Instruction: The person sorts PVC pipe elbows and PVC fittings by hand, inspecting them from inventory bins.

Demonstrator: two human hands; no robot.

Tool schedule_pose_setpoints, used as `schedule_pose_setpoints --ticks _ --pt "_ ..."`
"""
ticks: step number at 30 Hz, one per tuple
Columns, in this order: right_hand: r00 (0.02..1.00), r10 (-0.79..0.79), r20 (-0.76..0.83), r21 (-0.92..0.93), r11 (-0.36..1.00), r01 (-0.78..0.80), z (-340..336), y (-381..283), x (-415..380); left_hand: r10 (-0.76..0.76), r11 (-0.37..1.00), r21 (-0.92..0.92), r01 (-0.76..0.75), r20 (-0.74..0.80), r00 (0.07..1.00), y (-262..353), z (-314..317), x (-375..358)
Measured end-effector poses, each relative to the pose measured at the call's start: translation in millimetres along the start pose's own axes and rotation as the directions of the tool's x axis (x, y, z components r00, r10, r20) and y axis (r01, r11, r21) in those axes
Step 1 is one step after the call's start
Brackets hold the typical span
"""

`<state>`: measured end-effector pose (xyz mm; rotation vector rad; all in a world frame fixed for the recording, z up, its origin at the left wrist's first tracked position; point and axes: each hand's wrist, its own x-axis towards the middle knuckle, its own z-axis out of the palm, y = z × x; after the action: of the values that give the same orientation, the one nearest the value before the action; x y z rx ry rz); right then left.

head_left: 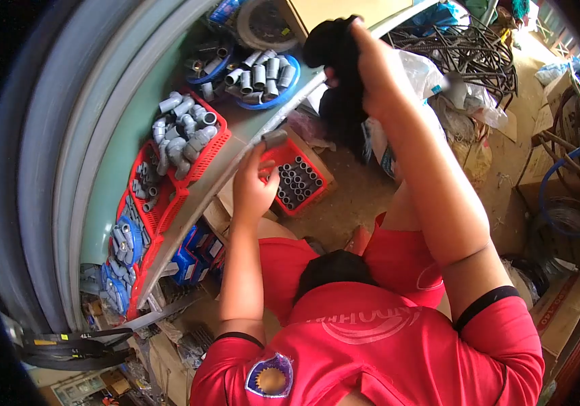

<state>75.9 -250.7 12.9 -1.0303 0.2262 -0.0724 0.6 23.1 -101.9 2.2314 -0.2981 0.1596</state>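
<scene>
My left hand (pixel 251 189) is raised at the edge of the shelf (pixel 203 193) and pinches a small grey pipe fitting (pixel 275 139) between thumb and fingers. Just beyond it, lower down, a red basket (pixel 298 181) holds several dark grey pipe sockets standing on end. My right hand (pixel 369 64) is lifted higher and grips a black bag (pixel 334 51) by its top, and the bag hangs down over the floor. On the shelf, a red basket (pixel 183 135) holds grey elbow fittings and a blue basket (pixel 263 76) holds grey couplings.
More red and blue baskets (pixel 131 237) line the shelf to the left. Clear plastic bags (pixel 438 84) and a tangle of metal rods (pixel 469 47) lie beyond the right hand. Coiled blue hose (pixel 577 169) and cardboard boxes (pixel 567 308) stand at the right.
</scene>
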Motion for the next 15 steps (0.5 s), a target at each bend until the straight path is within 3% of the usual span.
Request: schedule_pose_setpoints --ticks 1,2,4,6,10,12,15 --pt "1.000 0.003 -0.024 0.091 0.996 -0.001 -4 -5 -1 -0.035 0.997 0.078 0.028 0.086 0.996 -15 11 2" --pt "0.996 0.040 0.079 0.094 0.994 -0.047 -18 -11 1 -0.056 0.994 0.096 0.043 0.137 0.989 -28 23 -2" --pt "0.980 0.189 0.068 0.263 0.944 -0.200 -27 -21 4 -0.082 0.978 0.206 0.028 0.257 0.963 -99 52 -3" --pt "0.986 0.166 -0.009 0.278 0.948 -0.157 -21 -33 -3 -0.172 0.962 0.262 0.083 0.342 0.924 -145 67 3" --pt "0.990 0.144 -0.002 0.285 0.949 -0.137 -23 -41 -9 -0.288 0.904 0.409 0.127 0.362 0.887 -242 88 28" --pt "0.989 0.143 -0.045 0.259 0.957 -0.127 -25 -48 -9 -0.466 0.817 0.519 0.251 0.337 0.818 -267 94 46" --pt "0.998 0.057 -0.008 0.301 0.952 -0.052 -30 -49 -8 -0.488 0.791 0.546 0.275 0.294 0.822 -294 105 62"
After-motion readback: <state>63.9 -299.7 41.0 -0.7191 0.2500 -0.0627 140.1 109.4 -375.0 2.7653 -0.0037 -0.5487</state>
